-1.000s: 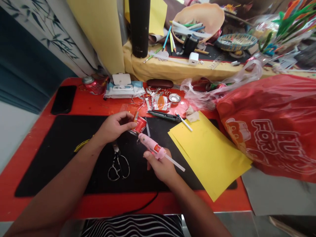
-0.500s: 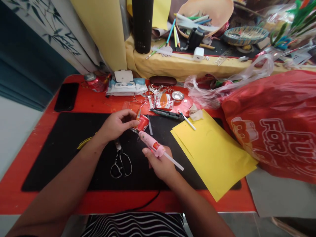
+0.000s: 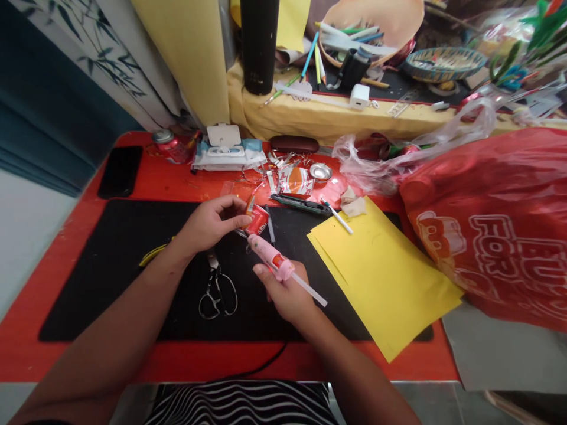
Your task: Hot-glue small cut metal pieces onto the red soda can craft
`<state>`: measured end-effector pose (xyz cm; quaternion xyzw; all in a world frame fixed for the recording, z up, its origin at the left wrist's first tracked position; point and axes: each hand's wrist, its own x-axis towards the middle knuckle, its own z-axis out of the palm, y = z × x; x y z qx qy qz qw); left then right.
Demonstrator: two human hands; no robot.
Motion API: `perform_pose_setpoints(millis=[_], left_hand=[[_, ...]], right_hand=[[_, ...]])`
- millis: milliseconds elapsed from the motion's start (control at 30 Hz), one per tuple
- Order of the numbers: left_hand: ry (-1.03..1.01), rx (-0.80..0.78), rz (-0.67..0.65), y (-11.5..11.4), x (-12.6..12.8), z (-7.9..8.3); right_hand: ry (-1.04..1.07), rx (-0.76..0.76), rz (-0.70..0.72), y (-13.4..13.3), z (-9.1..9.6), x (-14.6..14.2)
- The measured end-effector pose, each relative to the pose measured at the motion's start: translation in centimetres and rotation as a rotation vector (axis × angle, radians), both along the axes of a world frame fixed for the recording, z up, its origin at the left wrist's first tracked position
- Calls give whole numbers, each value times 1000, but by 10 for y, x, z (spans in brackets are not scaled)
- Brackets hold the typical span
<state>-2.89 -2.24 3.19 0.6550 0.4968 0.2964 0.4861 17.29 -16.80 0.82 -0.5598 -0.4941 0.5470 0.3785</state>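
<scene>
My left hand [image 3: 218,223] is closed on a red piece of a drink can [image 3: 258,219], with thumb and fingertips on its left side. An orange strip [image 3: 250,205] stands up at those fingertips; how it joins the can piece I cannot tell. My right hand [image 3: 287,290] grips a pink hot glue gun [image 3: 271,255] with a pale glue stick [image 3: 313,293] poking out of its back. The gun's nozzle end is close by the lower edge of the can piece. Scissors [image 3: 215,295] with dark handles lie on the black mat [image 3: 119,265], below my left hand.
Yellow paper sheets [image 3: 381,283] and a white pen [image 3: 337,217] lie to the right. A box cutter [image 3: 301,204], cut can scraps [image 3: 295,179] and a wipes pack [image 3: 228,154] line the back. A large red bag [image 3: 491,224] stands far right; a phone [image 3: 120,171] lies far left.
Both hands keep nearly the same place and grip. The rear of the glue gun and its stick have shifted very slightly left; the whole view has moved a little.
</scene>
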Motion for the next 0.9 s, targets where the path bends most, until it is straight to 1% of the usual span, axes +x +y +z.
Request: perform_pose_setpoints(millis=[500,767,900], left_hand=[[-8,12,-26,0,1,1],[5,29,-32,0,1,2],[0,30,-28,0,1,2]], right_hand=[[2,-7,-8,2,0,-2],[-114,4,14,2,3,-2],[-136,26,23,2,4,-2]])
